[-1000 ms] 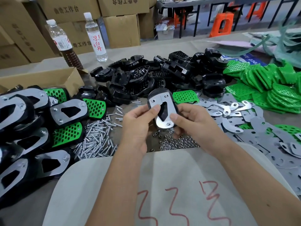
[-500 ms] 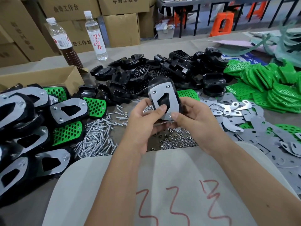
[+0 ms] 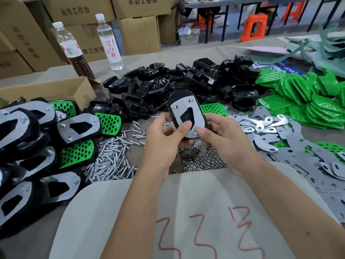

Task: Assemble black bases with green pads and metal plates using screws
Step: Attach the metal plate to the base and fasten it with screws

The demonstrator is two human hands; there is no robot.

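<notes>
Surface [image 3: 168, 55] grey, crowded; cardboard boxes [image 3: 138, 34] stacked behind it, orange stool [image 3: 254, 28] further back. Landmark: black bases pile [image 3: 179, 86]. Left of pile, finished assemblies [image 3: 28, 139], cut off at frame edge. Right of pile, green pads [image 3: 306, 101], loose metal plates [image 3: 280, 139]; far ones blurred. Near side of pile, screws [image 3: 112, 157], nuts [image 3: 201, 161] partly hidden by my wrists. Just before pile, held base with plate [image 3: 186, 114], raised, upright. My left hand [image 3: 164, 139] and right hand [image 3: 224, 135]: fingers grasping its lower end, thumbs on plate; underside hidden.

Two bottles [image 3: 106, 42], two hands [image 3: 186, 144]
</notes>
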